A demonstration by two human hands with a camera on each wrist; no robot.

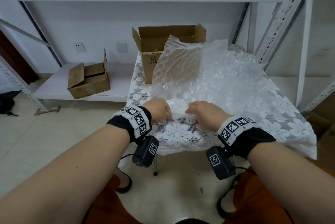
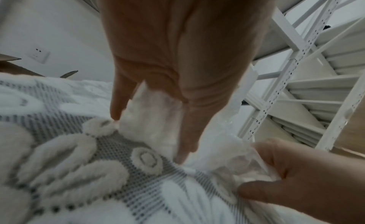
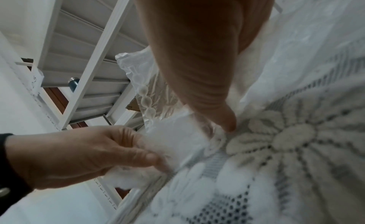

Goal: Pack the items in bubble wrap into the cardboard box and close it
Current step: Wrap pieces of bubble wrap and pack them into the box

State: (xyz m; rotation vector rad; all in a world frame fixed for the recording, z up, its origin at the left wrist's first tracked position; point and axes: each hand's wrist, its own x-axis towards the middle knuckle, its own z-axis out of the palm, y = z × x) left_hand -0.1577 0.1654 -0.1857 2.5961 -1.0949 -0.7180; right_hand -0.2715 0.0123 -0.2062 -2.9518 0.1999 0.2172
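A large clear sheet of bubble wrap (image 1: 203, 75) lies crumpled over a small table with a white lace flower cloth (image 1: 181, 133). Its far edge stands up against an open cardboard box (image 1: 150, 42) at the table's back. My left hand (image 1: 159, 109) and right hand (image 1: 203, 113) sit side by side at the sheet's near edge, each with fingers curled round the bubble wrap (image 2: 154, 118) (image 3: 177, 141). The left wrist view shows my left hand (image 2: 158, 133) pinching a fold of it. My right hand (image 3: 221, 121) grips the wrap too. Any wrapped item is hidden.
A second, smaller cardboard box (image 1: 88, 80) sits on the low white shelf (image 1: 112, 86) at the left. White metal racking (image 1: 282, 24) stands behind and to the right of the table. The table's leg (image 1: 155, 165) and tiled floor are below.
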